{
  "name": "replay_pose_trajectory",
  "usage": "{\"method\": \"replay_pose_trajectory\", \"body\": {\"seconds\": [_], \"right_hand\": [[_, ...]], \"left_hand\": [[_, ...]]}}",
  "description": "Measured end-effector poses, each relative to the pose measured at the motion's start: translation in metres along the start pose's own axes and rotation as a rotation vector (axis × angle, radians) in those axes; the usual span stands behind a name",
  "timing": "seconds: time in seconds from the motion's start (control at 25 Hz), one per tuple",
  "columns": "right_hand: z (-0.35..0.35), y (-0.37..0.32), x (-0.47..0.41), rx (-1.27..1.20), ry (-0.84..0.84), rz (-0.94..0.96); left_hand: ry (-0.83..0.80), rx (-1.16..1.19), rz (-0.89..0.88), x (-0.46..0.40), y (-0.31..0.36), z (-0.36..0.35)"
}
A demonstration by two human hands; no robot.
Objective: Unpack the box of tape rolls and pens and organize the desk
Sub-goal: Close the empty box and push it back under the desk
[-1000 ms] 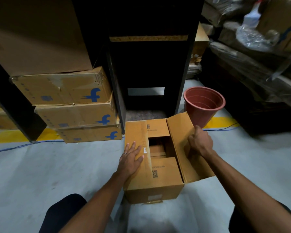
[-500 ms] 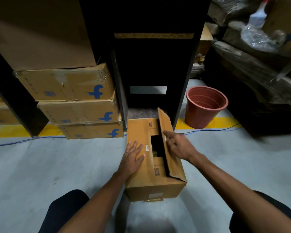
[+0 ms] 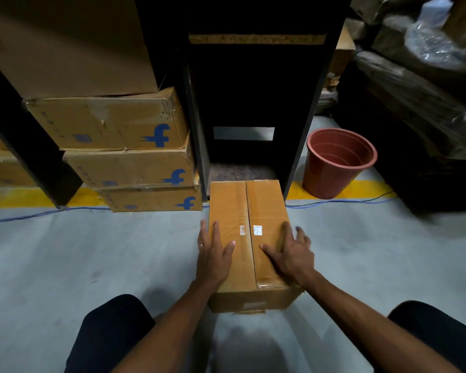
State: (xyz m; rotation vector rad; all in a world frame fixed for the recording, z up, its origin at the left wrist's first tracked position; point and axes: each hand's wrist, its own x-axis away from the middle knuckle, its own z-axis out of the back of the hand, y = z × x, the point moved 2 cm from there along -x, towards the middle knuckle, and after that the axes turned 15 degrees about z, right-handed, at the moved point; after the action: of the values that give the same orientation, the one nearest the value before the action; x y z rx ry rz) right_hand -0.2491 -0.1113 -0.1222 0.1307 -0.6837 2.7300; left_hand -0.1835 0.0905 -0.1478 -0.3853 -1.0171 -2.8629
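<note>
1 cardboard box [image 3: 249,211], its 2 flaps closed, sits under 2 flat, open-fingered hands: left hand [image 3: 213,255], right hand [image 3: 289,254]. 1 red bucket [image 3: 334,168] stands nearby.

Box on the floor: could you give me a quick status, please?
Left hand and right hand flat on box. Flaps shut. Nothing blocking.

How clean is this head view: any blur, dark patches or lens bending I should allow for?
Head view: right hand slightly motion-blurred, left hand sharp on the box; the shelf unit is nearly black inside; dim light overall; wide-angle bending leans the stacked boxes and bucket outward.
</note>
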Motion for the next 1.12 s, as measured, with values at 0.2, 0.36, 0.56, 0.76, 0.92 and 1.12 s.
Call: {"method": "replay_pose_trajectory", "body": {"seconds": [0.2, 0.36, 0.56, 0.76, 0.92, 1.12], "right_hand": [[-0.01, 0.019, 0.015, -0.662, -0.124, -0.266], [-0.006, 0.012, 0.023, -0.703, -0.097, -0.217], [0.001, 0.003, 0.031, -0.685, -0.053, -0.142], [0.035, -0.016, 0.014, -0.683, 0.061, -0.081], [0.072, -0.029, -0.017, -0.658, 0.085, -0.101], [0.106, -0.052, -0.048, -0.652, 0.045, -0.109]], "left_hand": [[-0.301, 0.485, 0.347, -0.002, -0.023, 0.002], [-0.336, 0.493, 0.342, 0.006, -0.031, 0.004], [-0.356, 0.52, 0.304, 0.007, -0.028, 0.016], [-0.359, 0.621, 0.194, -0.007, 0.005, 0.05], [-0.378, 0.631, 0.124, -0.037, 0.041, 0.075], [-0.422, 0.619, 0.09, -0.066, 0.067, 0.091]]}}
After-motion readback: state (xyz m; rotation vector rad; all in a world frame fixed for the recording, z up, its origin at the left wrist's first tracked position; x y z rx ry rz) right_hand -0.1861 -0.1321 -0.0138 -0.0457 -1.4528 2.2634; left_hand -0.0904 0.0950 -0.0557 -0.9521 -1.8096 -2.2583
